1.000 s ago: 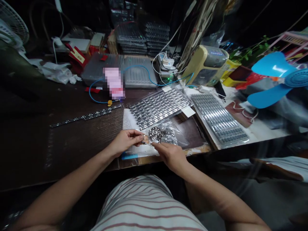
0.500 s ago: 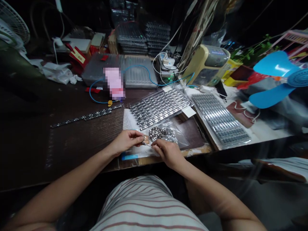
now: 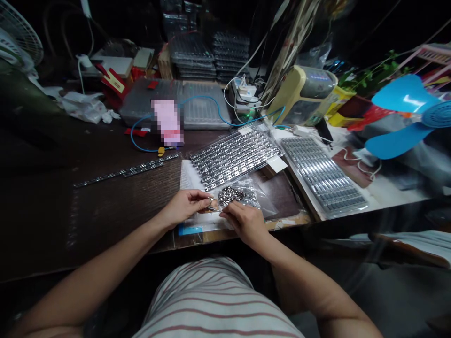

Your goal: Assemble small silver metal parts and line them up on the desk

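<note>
My left hand (image 3: 190,205) is closed in a pinch at the front of the table, on a small metal piece too small to name. My right hand (image 3: 244,220) pinches the near end of a thin metal rod (image 3: 215,209), whose other end reaches to the left fingertips. Just beyond the hands, a heap of small shiny metal parts (image 3: 230,195) lies on a clear plastic bag (image 3: 262,199). Under the hands is a white sheet (image 3: 186,176) with a blue corner. Behind the heap lies a tray of metal strips (image 3: 236,157) in rows.
Two joined metal strips (image 3: 127,171) lie on the dark table at left. A second filled tray (image 3: 322,176) sits to the right, near a blue-bladed fan (image 3: 401,112). A blue cable (image 3: 207,97) crosses the back, where stacked trays (image 3: 192,56) and a yellowish device (image 3: 303,96) stand.
My right hand has shifted very slightly, with the thin rod still between the two hands. The left hand and the trays look the same.
</note>
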`<state>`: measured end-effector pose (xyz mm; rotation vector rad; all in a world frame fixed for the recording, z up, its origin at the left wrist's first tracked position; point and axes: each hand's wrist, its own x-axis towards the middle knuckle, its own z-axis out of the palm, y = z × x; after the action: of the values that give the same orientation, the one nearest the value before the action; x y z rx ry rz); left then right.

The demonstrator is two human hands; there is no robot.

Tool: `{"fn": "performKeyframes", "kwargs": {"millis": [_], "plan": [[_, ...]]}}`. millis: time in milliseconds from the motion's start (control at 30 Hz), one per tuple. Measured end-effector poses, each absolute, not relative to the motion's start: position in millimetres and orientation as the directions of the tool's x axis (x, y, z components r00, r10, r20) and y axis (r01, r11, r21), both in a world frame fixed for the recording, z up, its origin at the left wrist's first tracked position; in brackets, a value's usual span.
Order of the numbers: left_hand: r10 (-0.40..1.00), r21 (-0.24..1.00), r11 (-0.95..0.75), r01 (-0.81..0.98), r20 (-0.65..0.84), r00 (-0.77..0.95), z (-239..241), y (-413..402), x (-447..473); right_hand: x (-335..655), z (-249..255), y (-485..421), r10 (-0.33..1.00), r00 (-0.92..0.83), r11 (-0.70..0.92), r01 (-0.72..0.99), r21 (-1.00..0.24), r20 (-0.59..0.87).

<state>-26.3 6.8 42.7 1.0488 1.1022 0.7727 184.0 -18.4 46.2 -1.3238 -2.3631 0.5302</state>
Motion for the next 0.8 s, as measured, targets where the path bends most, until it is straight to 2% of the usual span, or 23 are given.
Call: {"fn": "performKeyframes", "kwargs": {"millis": [67, 167, 267, 333, 433, 500, 567, 633, 700, 733, 800], "plan": [[0.895, 0.949, 0.312, 0.036, -0.306, 0.323, 44, 5, -27, 183, 46, -17, 0.865, -0.499, 0.412, 0.658, -0.630, 0.045], [0.881, 0.961, 0.266, 0.082, -0.277, 0.383, 47, 3, -28, 183, 44, -14, 0.782, -0.599, 0.180, 0.481, -0.858, -0.172], [0.862, 0.943, 0.329, 0.054, -0.323, 0.391, 50, 1, -26, 186, 48, -13, 0.698, -0.677, 0.029, 0.350, -0.936, -0.231], [0.847, 0.918, 0.397, 0.008, -0.370, 0.381, 51, 1, -26, 192, 57, -13, 0.658, -0.729, 0.089, 0.322, -0.942, -0.187], [0.852, 0.894, 0.442, -0.072, -0.393, 0.346, 49, 3, -30, 201, 67, -16, 0.625, -0.773, 0.336, 0.398, -0.854, -0.115], [0.867, 0.889, 0.444, -0.110, -0.396, 0.304, 47, 5, -33, 205, 67, -21, 0.719, -0.691, 0.475, 0.571, -0.670, -0.079], [0.880, 0.894, 0.432, -0.119, -0.389, 0.271, 44, 8, -37, 205, 61, -26, 0.833, -0.552, 0.501, 0.730, -0.465, 0.030], [0.895, 0.910, 0.402, -0.104, -0.366, 0.253, 43, 11, -41, 205, 53, -29, 0.872, -0.455, 0.488, 0.782, -0.389, 0.179], [0.907, 0.931, 0.359, -0.072, -0.330, 0.262, 44, 13, -43, 205, 48, -30, 0.887, -0.402, 0.461, 0.736, -0.497, 0.228], [0.911, 0.941, 0.335, -0.053, -0.309, 0.273, 46, 14, -44, 205, 47, -29, 0.899, -0.400, 0.420, 0.677, -0.604, 0.178], [0.917, 0.958, 0.288, -0.016, -0.270, 0.295, 48, 14, -44, 206, 46, -26, 0.866, -0.498, 0.256, 0.518, -0.816, -0.045]]}}
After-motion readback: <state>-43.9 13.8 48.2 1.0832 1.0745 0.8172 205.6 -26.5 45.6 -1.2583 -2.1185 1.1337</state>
